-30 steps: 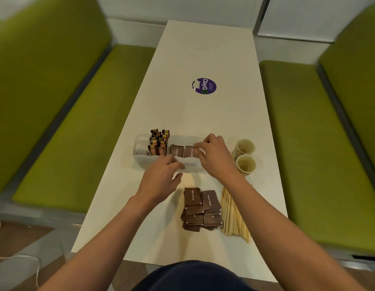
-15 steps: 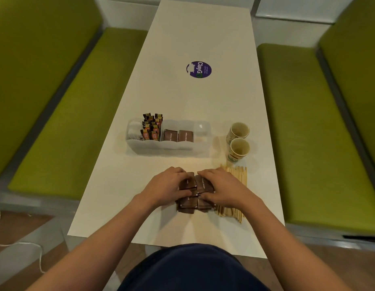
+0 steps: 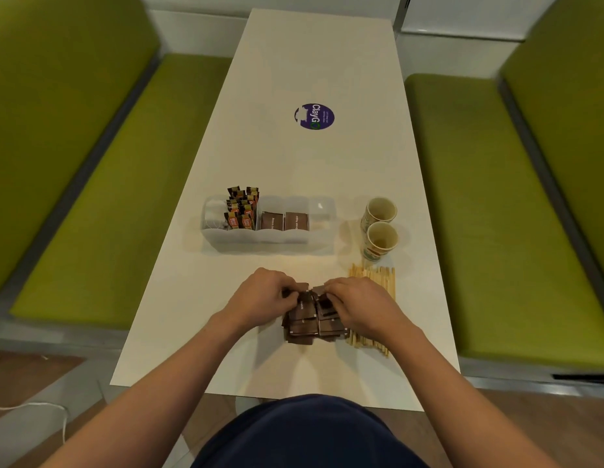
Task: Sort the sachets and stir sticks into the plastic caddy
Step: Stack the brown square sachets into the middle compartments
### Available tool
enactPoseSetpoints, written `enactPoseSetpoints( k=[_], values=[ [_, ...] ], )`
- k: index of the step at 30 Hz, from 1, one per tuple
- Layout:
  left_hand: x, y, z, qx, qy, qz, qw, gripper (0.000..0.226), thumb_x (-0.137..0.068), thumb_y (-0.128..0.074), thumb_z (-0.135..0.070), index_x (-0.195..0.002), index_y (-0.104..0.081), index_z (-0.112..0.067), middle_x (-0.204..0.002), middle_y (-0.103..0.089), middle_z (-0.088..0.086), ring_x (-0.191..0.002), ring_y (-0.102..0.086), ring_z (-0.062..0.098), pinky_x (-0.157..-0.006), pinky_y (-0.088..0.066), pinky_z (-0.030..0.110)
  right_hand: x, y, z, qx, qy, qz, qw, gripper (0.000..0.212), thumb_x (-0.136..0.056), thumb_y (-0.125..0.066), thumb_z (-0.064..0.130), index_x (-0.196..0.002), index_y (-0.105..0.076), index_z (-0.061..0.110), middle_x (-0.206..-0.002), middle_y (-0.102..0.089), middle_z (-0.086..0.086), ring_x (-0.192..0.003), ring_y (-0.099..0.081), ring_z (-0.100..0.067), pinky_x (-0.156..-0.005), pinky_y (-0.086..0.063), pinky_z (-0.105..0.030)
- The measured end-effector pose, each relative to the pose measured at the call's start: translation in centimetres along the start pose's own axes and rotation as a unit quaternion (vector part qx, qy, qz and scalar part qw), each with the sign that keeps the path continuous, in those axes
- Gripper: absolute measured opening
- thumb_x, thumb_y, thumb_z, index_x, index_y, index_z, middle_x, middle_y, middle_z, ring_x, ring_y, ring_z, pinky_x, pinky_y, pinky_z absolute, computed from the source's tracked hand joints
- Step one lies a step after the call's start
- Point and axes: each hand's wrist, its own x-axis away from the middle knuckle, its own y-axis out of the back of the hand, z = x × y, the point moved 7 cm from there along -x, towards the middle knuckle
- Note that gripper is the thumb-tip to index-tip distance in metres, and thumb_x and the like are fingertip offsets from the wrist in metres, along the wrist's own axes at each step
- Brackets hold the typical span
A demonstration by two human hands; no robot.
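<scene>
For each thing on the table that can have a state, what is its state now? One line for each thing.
Caddy: upright, partly filled, right compartment looks empty.
Stick packets: standing in the caddy.
Two brown sachets: placed in the caddy's middle.
Sachet pile: loose on the table, being gathered.
Stir sticks: lying on the table, unsorted.
Two paper cups: upright, look empty.
Left hand: gripping the pile.
Right hand: gripping the pile.

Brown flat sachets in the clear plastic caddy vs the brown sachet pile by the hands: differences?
The brown sachets in the clear plastic caddy number two, side by side in a compartment; the brown sachet pile holds many, overlapping loosely on the white table. The caddy pair is untouched; the left hand and right hand are on the pile. Both look alike.
</scene>
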Motion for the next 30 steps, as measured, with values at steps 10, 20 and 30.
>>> enactPoseSetpoints(
  k=[10,20,30],
  values=[
    [-0.5,1.0,1.2,0.045,0.040,-0.005,0.998,0.008,-0.081,-0.080,-0.027,-0.083,-0.075,-0.032,-0.085,-0.072,-0.013,-0.082,-0.065,0.007,-0.080,-0.056,0.037,-0.2,0.7,-0.2,-0.061,-0.030,-0.028,0.997,0.027,-0.100,-0.054,0.026,-0.119,-0.073,0.022,-0.114,-0.072,0.006,-0.103,-0.065,-0.018,-0.086,-0.054,-0.036],
    [-1.6,7.8,0.1,0.073,0.003,-0.131,0.989,0.008,-0.092,-0.072,-0.024,-0.098,-0.076,-0.025,-0.088,-0.071,-0.019,-0.079,-0.057,-0.012,-0.070,-0.038,0.007,-0.4,3.1,-1.0,-0.153,-0.086,-0.105,0.979,0.020,-0.106,-0.049,0.030,-0.115,-0.066,0.022,-0.104,-0.072,0.004,-0.095,-0.063,-0.020,-0.081,-0.051,-0.038],
    [-9.2,12.3,2.8,-0.088,0.042,-0.138,0.986,0.011,-0.091,-0.068,-0.031,-0.099,-0.076,-0.031,-0.091,-0.074,-0.003,-0.095,-0.061,0.021,-0.072,-0.053,0.037,0.2,6.8,-2.3,-0.310,-0.169,-0.298,0.887,0.020,-0.103,-0.059,0.023,-0.123,-0.065,0.023,-0.102,-0.069,0.017,-0.097,-0.067,0.000,-0.080,-0.052,-0.013]
  ],
)
